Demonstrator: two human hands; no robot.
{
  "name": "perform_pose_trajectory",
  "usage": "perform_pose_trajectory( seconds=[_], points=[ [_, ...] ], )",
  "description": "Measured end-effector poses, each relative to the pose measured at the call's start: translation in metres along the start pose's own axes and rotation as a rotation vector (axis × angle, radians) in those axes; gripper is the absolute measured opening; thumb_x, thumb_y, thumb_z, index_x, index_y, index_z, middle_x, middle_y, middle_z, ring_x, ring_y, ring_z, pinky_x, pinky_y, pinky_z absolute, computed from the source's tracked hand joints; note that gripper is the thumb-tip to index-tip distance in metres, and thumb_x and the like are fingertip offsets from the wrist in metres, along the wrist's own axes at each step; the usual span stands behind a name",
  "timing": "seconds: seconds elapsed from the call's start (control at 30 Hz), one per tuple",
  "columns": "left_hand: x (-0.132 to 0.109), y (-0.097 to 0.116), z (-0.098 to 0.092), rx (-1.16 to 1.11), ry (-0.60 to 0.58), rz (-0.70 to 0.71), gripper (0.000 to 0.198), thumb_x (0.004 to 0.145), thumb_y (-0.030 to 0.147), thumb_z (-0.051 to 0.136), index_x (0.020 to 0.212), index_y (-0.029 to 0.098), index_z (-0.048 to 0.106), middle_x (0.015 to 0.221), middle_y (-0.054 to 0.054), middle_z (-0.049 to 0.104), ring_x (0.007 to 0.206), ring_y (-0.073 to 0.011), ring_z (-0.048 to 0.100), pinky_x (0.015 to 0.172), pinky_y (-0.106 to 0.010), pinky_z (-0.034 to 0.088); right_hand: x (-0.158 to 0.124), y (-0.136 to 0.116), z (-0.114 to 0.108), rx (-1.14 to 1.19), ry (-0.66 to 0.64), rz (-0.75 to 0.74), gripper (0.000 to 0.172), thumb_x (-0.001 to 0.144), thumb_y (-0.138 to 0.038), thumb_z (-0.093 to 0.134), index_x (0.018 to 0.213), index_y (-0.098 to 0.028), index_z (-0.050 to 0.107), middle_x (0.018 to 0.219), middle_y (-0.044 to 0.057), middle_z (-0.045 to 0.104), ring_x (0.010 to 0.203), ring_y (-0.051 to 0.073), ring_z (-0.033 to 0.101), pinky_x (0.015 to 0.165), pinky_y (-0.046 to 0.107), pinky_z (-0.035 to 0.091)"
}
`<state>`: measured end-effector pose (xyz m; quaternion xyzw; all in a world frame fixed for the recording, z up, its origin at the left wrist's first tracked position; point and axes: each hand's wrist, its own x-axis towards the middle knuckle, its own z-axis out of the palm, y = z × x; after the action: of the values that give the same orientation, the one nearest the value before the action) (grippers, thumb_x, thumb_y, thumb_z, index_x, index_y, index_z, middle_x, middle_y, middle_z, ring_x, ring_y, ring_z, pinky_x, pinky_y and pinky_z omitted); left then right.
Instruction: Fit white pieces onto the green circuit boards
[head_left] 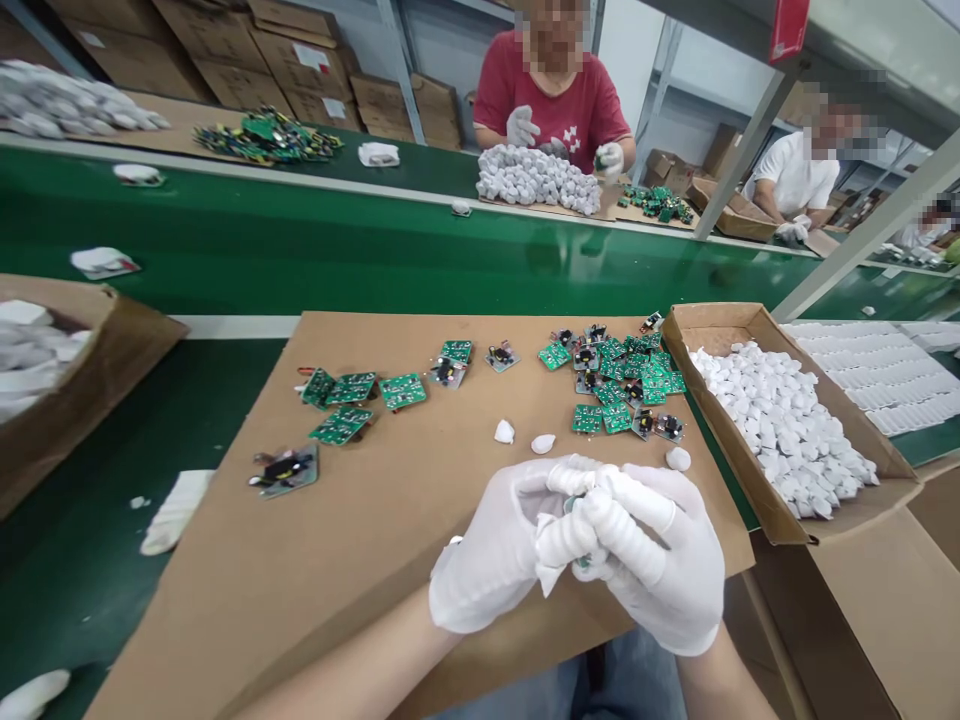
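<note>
Near the front edge of the cardboard sheet (360, 570), my left hand (502, 535) and my right hand (664, 565), both in white gloves, come together with fingers closed on one small piece. Bits of green circuit board (583, 562) show between the fingers; most of it is hidden, and I cannot tell whether a white part is on it. Just beyond my hands lie small white caps (505, 432). Past them on the right is a cluster of green circuit boards (630, 365), some showing black components. More circuit boards (403, 391) are spread along the left and middle.
At right stands an open cardboard box (896, 478) full of white pieces; another box (127, 345) is at left. A green conveyor belt (315, 265) crosses behind, carrying white parts (105, 263). Across it, a gloved person in a red shirt (547, 105) works by a white pile (536, 180).
</note>
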<state>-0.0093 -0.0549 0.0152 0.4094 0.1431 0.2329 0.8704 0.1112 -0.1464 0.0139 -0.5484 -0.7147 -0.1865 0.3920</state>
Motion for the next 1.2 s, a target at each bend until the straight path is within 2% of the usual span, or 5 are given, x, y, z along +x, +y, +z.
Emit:
perform_pose_trajectory(
  seconds=[0.37, 0.57, 0.7, 1.07, 1.2],
  points=[
    [0.006, -0.005, -0.015, 0.084, -0.099, 0.026, 0.069, 0.068, 0.062, 0.077, 0.122, 0.023, 0.058, 0.076, -0.004, 0.072, 0.061, -0.0178, 0.065, 0.059, -0.027, 0.053, -0.001, 0.01, -0.01, 0.155, 0.035, 0.097, 0.055, 0.094, -0.041, 0.06, 0.145, -0.03, 0.042, 0.075, -0.001, 0.072, 0.068, 0.019, 0.065, 0.07, 0.035, 0.053],
    [0.017, 0.035, -0.046, 0.965, 0.414, 0.147, 0.044, 0.092, 0.051, 0.046, 0.11, 0.017, 0.068, 0.12, -0.012, 0.069, 0.098, -0.0273, 0.069, 0.095, -0.041, 0.05, -0.033, 0.009, 0.005, 0.274, -0.294, 0.279, 0.046, 0.094, -0.037, 0.062, 0.136, -0.026, 0.049, 0.079, -0.002, 0.07, 0.069, 0.016, 0.06, 0.076, 0.034, 0.047],
    [0.021, 0.041, -0.068, 1.546, 0.376, -0.01, 0.039, 0.088, 0.026, 0.043, 0.117, 0.017, 0.068, 0.127, -0.011, 0.066, 0.096, -0.0259, 0.069, 0.098, -0.042, 0.048, -0.044, 0.002, 0.024, 0.169, -0.54, 0.254, 0.051, 0.086, -0.041, 0.072, 0.131, -0.024, 0.056, 0.096, 0.005, 0.074, 0.077, 0.019, 0.062, 0.078, 0.036, 0.049],
    [0.025, 0.041, -0.081, 1.668, 0.482, 0.034, 0.047, 0.083, 0.013, 0.041, 0.123, 0.014, 0.066, 0.135, -0.014, 0.062, 0.122, -0.0327, 0.058, 0.105, -0.047, 0.044, 0.035, 0.03, 0.072, -0.168, -0.788, 0.16, 0.027, 0.092, -0.01, 0.052, 0.111, -0.018, 0.07, 0.108, 0.01, 0.071, 0.091, 0.025, 0.066, 0.076, 0.037, 0.055],
    [0.029, 0.035, -0.073, 1.642, 0.51, 0.13, 0.046, 0.086, 0.014, 0.038, 0.123, 0.013, 0.065, 0.132, -0.014, 0.064, 0.126, -0.0311, 0.055, 0.108, -0.047, 0.042, 0.008, 0.026, 0.039, -0.232, -0.739, 0.21, 0.031, 0.092, -0.005, 0.047, 0.11, -0.019, 0.068, 0.105, 0.008, 0.07, 0.096, 0.023, 0.064, 0.082, 0.035, 0.054]
  ],
)
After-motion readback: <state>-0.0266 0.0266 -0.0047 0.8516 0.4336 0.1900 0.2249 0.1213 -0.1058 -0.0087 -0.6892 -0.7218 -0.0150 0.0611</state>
